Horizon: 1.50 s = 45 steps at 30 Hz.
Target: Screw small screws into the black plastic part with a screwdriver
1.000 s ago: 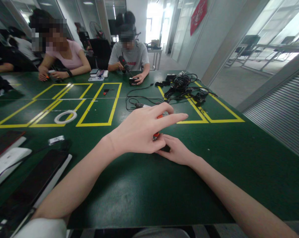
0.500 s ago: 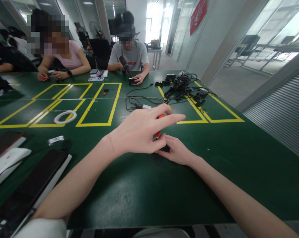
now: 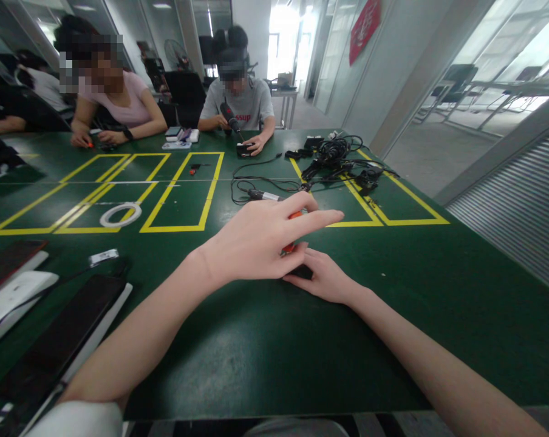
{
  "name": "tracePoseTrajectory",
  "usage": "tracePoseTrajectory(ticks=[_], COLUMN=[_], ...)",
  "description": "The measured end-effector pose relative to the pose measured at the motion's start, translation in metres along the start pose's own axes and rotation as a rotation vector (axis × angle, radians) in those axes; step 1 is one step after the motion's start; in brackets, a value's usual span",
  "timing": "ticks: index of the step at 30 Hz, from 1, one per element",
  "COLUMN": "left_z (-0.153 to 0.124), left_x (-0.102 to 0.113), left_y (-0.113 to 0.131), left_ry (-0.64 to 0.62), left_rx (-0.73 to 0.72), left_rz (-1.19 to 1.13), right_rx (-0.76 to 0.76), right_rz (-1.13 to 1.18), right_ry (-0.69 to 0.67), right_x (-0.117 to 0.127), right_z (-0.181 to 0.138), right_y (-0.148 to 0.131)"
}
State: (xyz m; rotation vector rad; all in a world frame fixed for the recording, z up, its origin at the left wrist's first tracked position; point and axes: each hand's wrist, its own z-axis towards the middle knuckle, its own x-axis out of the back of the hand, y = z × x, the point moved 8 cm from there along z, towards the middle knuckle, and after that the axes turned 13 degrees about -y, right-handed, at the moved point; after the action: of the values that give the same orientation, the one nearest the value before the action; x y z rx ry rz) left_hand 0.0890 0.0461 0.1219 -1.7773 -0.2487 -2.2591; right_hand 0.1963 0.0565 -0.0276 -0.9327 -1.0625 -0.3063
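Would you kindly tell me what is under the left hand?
An orange tool shows between the fingers of the left hand, above a small black part by the right hand. The tool's tip and most of the part are covered.

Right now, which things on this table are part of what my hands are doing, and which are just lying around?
In hand: left hand gripping the orange-handled tool; right hand steadying the small black part on the green table.
Lying about: white tape ring, cable tangle, dark flat device, white label.
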Motion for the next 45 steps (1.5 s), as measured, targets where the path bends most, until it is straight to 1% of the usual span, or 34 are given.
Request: tracePoseTrajectory(ticks=[8, 12, 21, 27, 33, 45], left_z=[-0.0008, -0.0002, 0.0002, 0.0008, 0.0002, 0.0005], left_x=[-0.0003, 0.0001, -0.0003, 0.0008, -0.0008, 0.0006], left_y=[0.0004, 0.0010, 0.0006, 0.0012, 0.0006, 0.0021], left_ry=[-0.014, -0.012, -0.037, -0.011, -0.038, -0.028], left_rx=[0.018, 0.001, 0.020, 0.008, 0.022, 0.010], left_rz=[0.003, -0.008, -0.013, 0.010, -0.003, -0.019], right_rx=[0.006, 0.003, -0.006, -0.007, -0.005, -0.003], right_rz=[-0.013, 0.005, 0.010, -0.006, -0.003, 0.001], right_ry=[-0.003, -0.001, -0.002, -0.001, 0.001, 0.005], right_x=[0.0016, 0.0009, 0.0005, -0.0002, -0.0011, -0.0003], right_z=[0.0010, 0.0006, -0.0004, -0.0006, -0.0003, -0.0002], right_y=[-0.0042, -0.0026, -0.0005, -0.0002, 0.0006, -0.0004])
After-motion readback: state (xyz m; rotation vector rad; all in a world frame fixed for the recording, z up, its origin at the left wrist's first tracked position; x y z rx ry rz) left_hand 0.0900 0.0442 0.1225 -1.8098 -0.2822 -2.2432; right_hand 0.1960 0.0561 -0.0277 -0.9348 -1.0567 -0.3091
